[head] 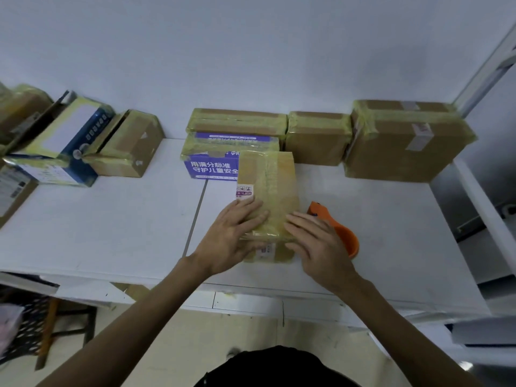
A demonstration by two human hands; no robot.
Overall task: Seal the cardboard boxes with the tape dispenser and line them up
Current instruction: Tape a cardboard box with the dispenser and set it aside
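A small brown cardboard box (272,185), wrapped in yellowish tape, lies on the white table (111,219) in front of me. My left hand (231,236) rests flat on its near left part, fingers straight. My right hand (315,241) lies flat against its near right edge, fingers straight too. The orange tape dispenser (343,233) lies on the table just right of the box, partly hidden behind my right hand. Behind the small box stands a purple and white taped box (212,160).
Taped brown boxes line the wall: a flat one (237,121), a mid one (318,138) and a large one (405,141) at the right. At the left stand a blue and white box (64,143) and a brown box (128,146). A metal shelf frame (485,65) rises at right.
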